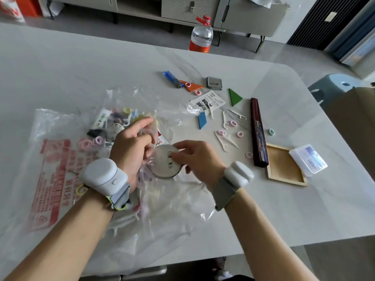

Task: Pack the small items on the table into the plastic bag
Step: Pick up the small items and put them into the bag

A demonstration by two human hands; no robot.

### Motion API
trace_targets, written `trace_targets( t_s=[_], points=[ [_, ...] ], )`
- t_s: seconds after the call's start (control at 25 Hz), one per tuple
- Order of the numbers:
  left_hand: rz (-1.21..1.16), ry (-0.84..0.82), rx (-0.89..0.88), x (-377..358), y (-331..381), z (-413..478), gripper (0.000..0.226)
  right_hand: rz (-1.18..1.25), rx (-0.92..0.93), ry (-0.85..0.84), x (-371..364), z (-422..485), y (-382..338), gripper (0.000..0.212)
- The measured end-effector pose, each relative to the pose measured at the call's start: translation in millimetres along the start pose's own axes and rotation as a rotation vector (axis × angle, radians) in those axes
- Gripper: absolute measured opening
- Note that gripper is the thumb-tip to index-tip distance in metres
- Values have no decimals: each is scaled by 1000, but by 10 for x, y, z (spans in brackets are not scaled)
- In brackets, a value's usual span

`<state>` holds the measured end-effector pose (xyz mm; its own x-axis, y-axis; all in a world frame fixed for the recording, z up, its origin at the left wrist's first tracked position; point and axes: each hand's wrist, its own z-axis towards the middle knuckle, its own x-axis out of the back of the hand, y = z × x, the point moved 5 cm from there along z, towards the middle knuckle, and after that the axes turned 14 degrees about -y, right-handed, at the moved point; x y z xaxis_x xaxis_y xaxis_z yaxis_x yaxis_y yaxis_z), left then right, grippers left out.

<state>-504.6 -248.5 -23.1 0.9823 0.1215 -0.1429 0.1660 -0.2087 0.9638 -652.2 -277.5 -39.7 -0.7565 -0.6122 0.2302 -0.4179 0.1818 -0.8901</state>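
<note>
The tabletop (263, 209) carries a clear bag (60, 159) part-filled with hair rings, its film pinched by the left hand (129, 147), the right hand (196, 159) gripping a round disc (164, 167) at its mouth, with floss picks (221, 141) lying loose to the right.

We see the clear plastic bag (50, 138), printed in red, lying crumpled on the table (81, 67) with coloured hair ties (97, 141) inside. Our left hand (132, 147) grips its plastic; our right hand (194, 157) pinches a round white disc (164, 167) against it. Loose to the right lie a blue lighter (171, 79), an orange triangle (192, 87), a grey tin (214, 83), a green triangle (235, 97), a blue parallelogram (202, 120), white floss picks (224, 120), a dark folded fan (258, 132), a wooden frame (284, 167) and a clear box (308, 160).
</note>
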Motion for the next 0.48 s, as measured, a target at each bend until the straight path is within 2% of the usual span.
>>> trace_targets(
  t_s=[0.16,0.24,0.28,0.36,0.4,0.48],
  points=[
    [-13,-6,3,40,-7,29,60,-273,62,-186,-468,40,-130,21],
    [-24,-5,-3,66,5,17,59,-336,95,-173,-432,38,-179,16],
    [-34,-3,-6,99,12,7,59,-289,108,-137,-371,35,-192,15],
    [-41,4,0,150,14,9,56,-163,112,32,-134,40,-136,14],
    [-45,16,8,167,12,14,55,-229,89,175,33,35,-89,15],
    [-82,39,15,176,5,15,53,-546,-56,464,403,-34,6,22]
  ],
)
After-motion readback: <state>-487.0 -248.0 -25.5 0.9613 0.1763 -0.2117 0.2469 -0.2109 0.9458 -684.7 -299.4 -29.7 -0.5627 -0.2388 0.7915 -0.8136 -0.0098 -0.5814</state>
